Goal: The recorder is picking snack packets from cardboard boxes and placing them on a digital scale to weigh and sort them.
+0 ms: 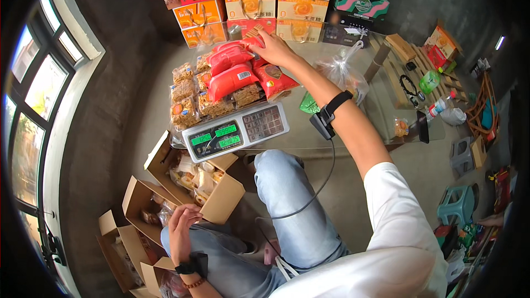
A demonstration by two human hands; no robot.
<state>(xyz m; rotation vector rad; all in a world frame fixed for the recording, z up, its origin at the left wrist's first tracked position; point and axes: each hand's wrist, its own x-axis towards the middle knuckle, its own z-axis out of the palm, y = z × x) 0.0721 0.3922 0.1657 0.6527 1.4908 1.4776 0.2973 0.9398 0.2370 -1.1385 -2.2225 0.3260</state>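
While our right hand (pixel 274 49) presses flat on red snack packets (pixel 234 69) heaped on the scale (pixel 237 129) at twelve o'clock, our left hand (pixel 181 226) rests loosely curled and empty; boxed packets (pixel 196 179) remain unweighed.

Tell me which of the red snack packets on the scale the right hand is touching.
The right hand rests on the rearmost red packet, at the top of the pile farthest from the scale's display; the other red packets lie nearer the keypad, untouched.

The person wore a white short-sleeved shirt (pixel 397 232) and light blue jeans (pixel 287 204). A black strap (pixel 335 102) with a small black device and trailing cable wrapped the right wrist. The left wrist carried another black band (pixel 190 266) and a brown bead bracelet (pixel 194 283).
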